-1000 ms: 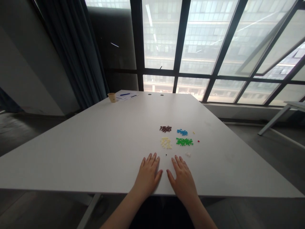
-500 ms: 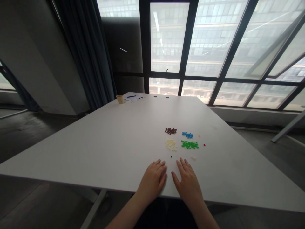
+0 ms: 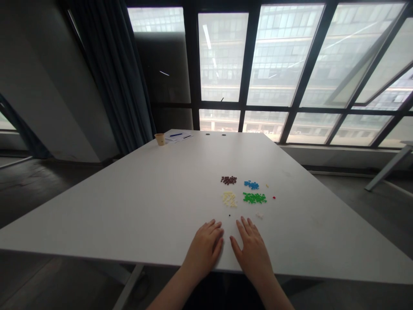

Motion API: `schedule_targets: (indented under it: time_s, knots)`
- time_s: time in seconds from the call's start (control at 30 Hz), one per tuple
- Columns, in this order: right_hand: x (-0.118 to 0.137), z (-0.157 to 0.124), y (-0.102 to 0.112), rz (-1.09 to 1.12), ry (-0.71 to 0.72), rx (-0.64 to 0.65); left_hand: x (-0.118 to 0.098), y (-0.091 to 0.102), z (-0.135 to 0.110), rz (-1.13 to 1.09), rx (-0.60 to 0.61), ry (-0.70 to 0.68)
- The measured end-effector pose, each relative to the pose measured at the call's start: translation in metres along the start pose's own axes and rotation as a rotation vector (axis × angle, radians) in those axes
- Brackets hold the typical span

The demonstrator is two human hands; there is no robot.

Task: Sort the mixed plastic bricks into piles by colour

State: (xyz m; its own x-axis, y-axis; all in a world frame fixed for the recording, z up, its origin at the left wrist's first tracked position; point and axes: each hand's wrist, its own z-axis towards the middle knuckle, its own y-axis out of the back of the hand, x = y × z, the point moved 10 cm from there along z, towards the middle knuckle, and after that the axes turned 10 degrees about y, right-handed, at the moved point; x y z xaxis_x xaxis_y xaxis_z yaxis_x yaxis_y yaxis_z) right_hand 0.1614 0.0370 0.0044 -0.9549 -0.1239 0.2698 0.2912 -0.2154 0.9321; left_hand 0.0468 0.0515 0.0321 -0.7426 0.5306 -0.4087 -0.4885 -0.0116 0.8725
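Observation:
My left hand (image 3: 206, 245) lies palm down on the table near its front edge, fingers stretched out and holding nothing. Beside it, my right hand (image 3: 252, 247) rests flat with the thumb spread away from the fingers, also holding nothing. Just beyond the fingertips are a tiny black piece (image 3: 229, 215) and a few whitish pieces (image 3: 260, 215). Farther off lie small piles of pale yellow pieces (image 3: 229, 199), green pieces (image 3: 254, 198), dark brown pieces (image 3: 229, 180) and blue pieces (image 3: 251, 185). A small red piece (image 3: 274, 197) and a yellowish piece (image 3: 266, 186) sit to the right.
The white table (image 3: 129, 206) stretches away toward large windows. At its far left corner stand a paper cup (image 3: 160, 139) and papers (image 3: 183, 137) with a blue pen (image 3: 176, 134) on them. A dark blue curtain (image 3: 129, 77) hangs behind on the left.
The view has tilted and shifted slightly, so everything on the table appears a little lower and farther left. Both hands stay flat in the same place; the pieces have not moved.

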Motion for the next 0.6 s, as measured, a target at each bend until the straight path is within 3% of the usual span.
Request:
schedule_targets:
  time_s: [0.6]
  knots:
    - [0.0004, -0.0006, 0.0004, 0.002, 0.012, -0.016, 0.0015, -0.0007, -0.0006, -0.004, -0.023, -0.012]
